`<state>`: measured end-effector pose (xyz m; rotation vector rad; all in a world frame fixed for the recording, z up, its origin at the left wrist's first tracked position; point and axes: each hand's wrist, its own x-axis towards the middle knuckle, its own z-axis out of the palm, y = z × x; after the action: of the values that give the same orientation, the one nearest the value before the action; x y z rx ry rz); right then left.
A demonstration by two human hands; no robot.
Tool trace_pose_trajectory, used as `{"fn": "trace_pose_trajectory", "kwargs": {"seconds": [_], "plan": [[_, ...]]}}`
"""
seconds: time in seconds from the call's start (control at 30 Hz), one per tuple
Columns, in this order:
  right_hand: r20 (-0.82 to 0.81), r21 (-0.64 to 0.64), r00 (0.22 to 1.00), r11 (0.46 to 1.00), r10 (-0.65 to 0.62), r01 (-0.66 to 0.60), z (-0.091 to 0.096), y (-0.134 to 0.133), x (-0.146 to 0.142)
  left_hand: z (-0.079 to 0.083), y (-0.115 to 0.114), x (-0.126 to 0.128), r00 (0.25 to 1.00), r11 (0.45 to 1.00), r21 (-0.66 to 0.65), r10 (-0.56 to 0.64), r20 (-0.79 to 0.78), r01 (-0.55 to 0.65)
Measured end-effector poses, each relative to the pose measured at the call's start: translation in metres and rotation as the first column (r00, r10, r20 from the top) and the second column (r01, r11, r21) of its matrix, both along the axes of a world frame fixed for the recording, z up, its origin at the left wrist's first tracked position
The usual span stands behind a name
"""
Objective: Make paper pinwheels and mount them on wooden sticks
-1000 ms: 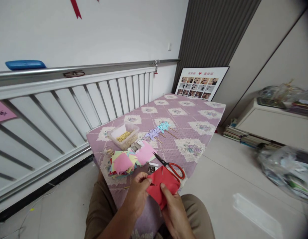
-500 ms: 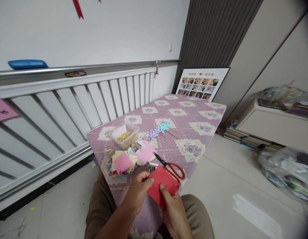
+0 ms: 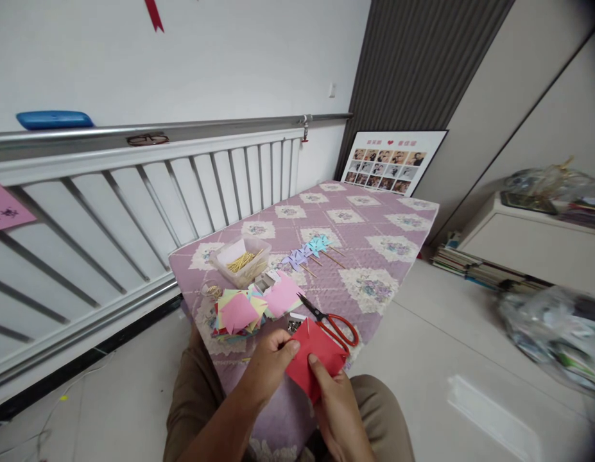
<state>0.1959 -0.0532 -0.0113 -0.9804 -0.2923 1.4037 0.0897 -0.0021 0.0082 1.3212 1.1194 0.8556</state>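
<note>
A square of red paper (image 3: 322, 345) is held between my two hands over the near end of the table; slits show near its corners. My left hand (image 3: 273, 359) pinches its left edge between thumb and fingers. On its lower right, my right hand (image 3: 334, 388) grips it with the thumb on top and the fingers beneath. Just beyond the paper lie scissors (image 3: 343, 328) with red handles. Small metal pieces (image 3: 293, 325) sit by the paper's top corner. To the left is a stack of coloured paper squares (image 3: 239, 313), with a pink sheet (image 3: 282, 295) beside it.
A clear plastic box (image 3: 220, 262) holds thin sticks (image 3: 241, 261). Purple paper pinwheels (image 3: 297, 258) and turquoise ones (image 3: 319, 244) on sticks lie farther back on the floral tablecloth (image 3: 345, 217). A white radiator (image 3: 205, 186) runs along the left side. A small round container (image 3: 211, 290) stands near the stack.
Both hands keep their hold on the red paper. A slit near its top corner now shows parted, and the view has shifted slightly.
</note>
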Motion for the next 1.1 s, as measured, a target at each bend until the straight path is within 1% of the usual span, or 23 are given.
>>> {"fn": "trace_pose_trajectory", "kwargs": {"seconds": [0.1,0.17,0.27,0.37,0.47,0.53,0.6,0.7,0.8,0.87,0.97,1.03,1.1], "plan": [[-0.050,-0.009,0.999,1.000,0.003,-0.004,0.005,0.001,-0.002,-0.001,0.000,0.001,0.998,0.999,-0.039,-0.003,0.060,0.005],[-0.040,-0.031,0.999,0.999,-0.017,0.016,0.006,0.002,-0.003,-0.001,-0.001,0.001,0.994,0.996,-0.084,0.016,0.109,-0.007],[-0.002,-0.061,0.999,0.997,-0.046,0.046,0.005,0.002,-0.002,-0.003,-0.004,0.000,0.972,0.984,-0.177,0.065,0.226,-0.024],[-0.006,-0.053,0.999,0.997,-0.048,0.048,0.002,0.002,-0.002,-0.006,-0.005,-0.001,0.947,0.970,-0.239,0.112,0.300,-0.039],[-0.039,-0.031,0.999,0.999,-0.031,0.030,0.000,0.001,-0.003,-0.010,-0.004,0.000,0.946,0.974,-0.220,0.125,0.299,-0.058],[-0.042,-0.042,0.999,0.999,-0.016,0.014,0.000,0.001,-0.003,-0.010,-0.004,0.001,0.936,0.980,-0.195,0.108,0.336,-0.044],[-0.031,-0.054,0.999,0.999,-0.010,0.008,0.001,0.001,-0.003,-0.008,-0.004,0.003,0.910,0.979,-0.202,0.101,0.403,-0.019],[-0.035,-0.026,0.999,0.999,-0.023,0.022,0.004,0.002,-0.002,-0.003,-0.007,0.004,0.863,0.969,-0.245,0.112,0.493,0.014],[-0.070,-0.008,0.997,0.999,-0.040,0.039,0.004,0.002,0.000,0.000,-0.013,0.004,0.857,0.977,-0.212,0.098,0.506,0.014],[-0.091,-0.015,0.994,0.998,-0.063,0.062,0.001,0.003,0.002,-0.004,-0.018,0.006,0.870,0.983,-0.184,0.099,0.484,-0.010],[-0.127,-0.006,0.985,0.993,-0.121,0.121,-0.004,0.004,0.002,-0.017,-0.027,0.015,0.862,0.980,-0.194,0.135,0.488,-0.044],[-0.155,0.008,0.977,0.988,-0.149,0.152,-0.006,0.005,-0.002,-0.027,-0.032,0.023,0.852,0.961,-0.251,0.229,0.470,-0.120],[-0.178,0.014,0.974,0.989,-0.143,0.148,-0.005,0.004,-0.008,-0.034,-0.034,0.030,0.834,0.927,-0.315,0.333,0.440,-0.204]]}}
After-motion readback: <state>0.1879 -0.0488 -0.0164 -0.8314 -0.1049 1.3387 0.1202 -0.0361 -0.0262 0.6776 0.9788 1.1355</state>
